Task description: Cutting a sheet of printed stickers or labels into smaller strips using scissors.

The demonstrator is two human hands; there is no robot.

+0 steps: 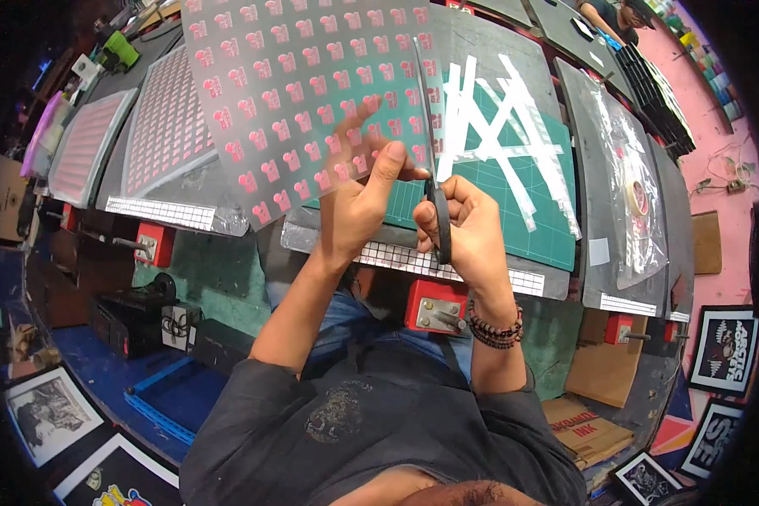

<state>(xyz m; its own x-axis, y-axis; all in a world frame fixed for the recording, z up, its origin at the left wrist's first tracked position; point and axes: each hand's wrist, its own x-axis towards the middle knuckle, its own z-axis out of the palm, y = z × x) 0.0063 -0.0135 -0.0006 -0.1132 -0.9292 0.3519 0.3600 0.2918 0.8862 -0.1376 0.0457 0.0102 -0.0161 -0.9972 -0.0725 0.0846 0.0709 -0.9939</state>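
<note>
A translucent sheet (291,101) printed with rows of small pink designs is held up by my left hand (358,190), thumb over its lower right edge, fingers showing through from behind. My right hand (462,228) grips black-handled scissors (440,228), whose blades rise along the sheet's right edge, beside the rightmost column of prints. Beneath them lies a green cutting mat (540,253), with several white strips (508,194) crossed and scattered over it to the right of my hands.
On the left benches (228,219) lie printed sheets (160,126). A clear bag with a tape roll (637,198) lies on the right bench. A person (607,21) works at the upper right. Red metal clamps (422,299) line the bench fronts; framed prints (725,346) stand below.
</note>
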